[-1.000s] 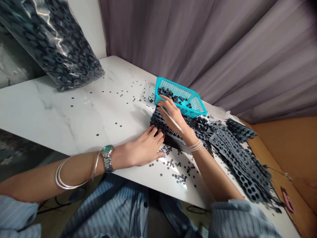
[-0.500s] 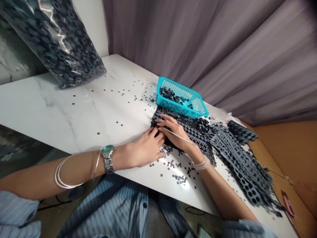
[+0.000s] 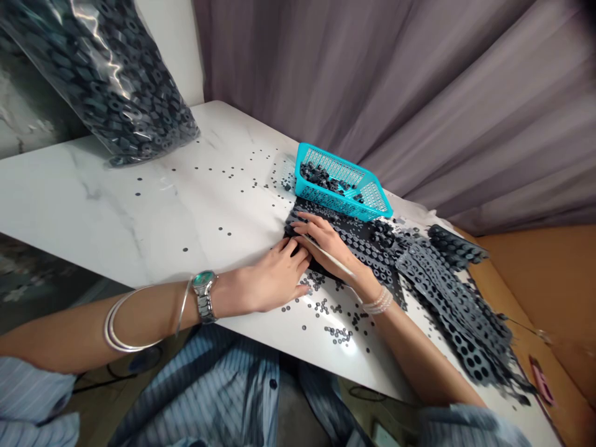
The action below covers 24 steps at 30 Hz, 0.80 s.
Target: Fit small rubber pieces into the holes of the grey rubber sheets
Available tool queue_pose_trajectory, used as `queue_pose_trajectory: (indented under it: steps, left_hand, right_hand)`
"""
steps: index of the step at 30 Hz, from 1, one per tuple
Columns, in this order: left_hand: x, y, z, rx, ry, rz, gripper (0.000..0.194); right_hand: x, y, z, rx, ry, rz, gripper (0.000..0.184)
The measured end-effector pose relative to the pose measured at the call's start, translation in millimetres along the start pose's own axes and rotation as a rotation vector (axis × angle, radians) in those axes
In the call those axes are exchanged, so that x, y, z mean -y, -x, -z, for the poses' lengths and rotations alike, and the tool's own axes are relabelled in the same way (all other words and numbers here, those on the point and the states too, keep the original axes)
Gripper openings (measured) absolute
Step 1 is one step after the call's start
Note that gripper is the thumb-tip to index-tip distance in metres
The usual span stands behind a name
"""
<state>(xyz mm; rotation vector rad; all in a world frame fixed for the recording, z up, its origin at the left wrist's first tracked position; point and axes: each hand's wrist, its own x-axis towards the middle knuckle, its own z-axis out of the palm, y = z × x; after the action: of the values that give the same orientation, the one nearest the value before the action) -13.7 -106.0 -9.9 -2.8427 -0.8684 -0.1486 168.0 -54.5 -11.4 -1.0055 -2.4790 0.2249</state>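
Note:
A thin pale stick (image 3: 333,257) is held in my right hand (image 3: 342,251), its back end resting over the base of the thumb toward the wrist. My right fingers are bent over the left end of a black foam sheet (image 3: 372,257) with rows of round grey ring pieces. My left hand (image 3: 272,279) lies at the sheet's near left corner, its fingertips close to the right fingertips and its thumb spread apart on the table. The stick's tip and whatever lies beneath the fingertips are hidden.
A turquoise basket (image 3: 342,202) holding black pieces stands behind the sheet. Perforated foam strips (image 3: 454,304) are piled at right, near pink-handled scissors or a cutter (image 3: 541,382). Small discs (image 3: 338,335) scatter the white table (image 3: 139,230). A large clear bag (image 3: 121,93) of foam rings stands back left.
The stick has tilted, its back end now lower and farther left, nearer my right wrist. My right hand has shifted very slightly; my left hand looks almost still.

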Motion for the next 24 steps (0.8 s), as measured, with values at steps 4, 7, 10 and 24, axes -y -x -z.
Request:
queue_pose_trajectory:
  steps: [4, 7, 10, 24]
  left_hand:
    - [1.4, 0.2, 4.1, 0.022, 0.006, -0.013, 0.059]
    - [2.8, 0.1, 3.2, 0.033, 0.016, -0.014, 0.061]
    - [4.5, 1.3, -2.0, 0.024, 0.025, -0.021, 0.061]
    - [28.4, -16.2, 7.0, -0.149, 0.109, 0.071, 0.032]
  right_hand:
    - [-9.2, -4.4, -3.8, 0.038, 0.05, 0.099, 0.024]
    - [-9.3, -14.3, 1.4, 0.06, 0.092, 0.157, 0.027]
    - [-6.0, -34.0, 9.9, -0.01, 0.105, 0.168, 0.027]
    - [-21.9, 3.4, 66.4, -0.516, -0.053, -0.274, 0.017]
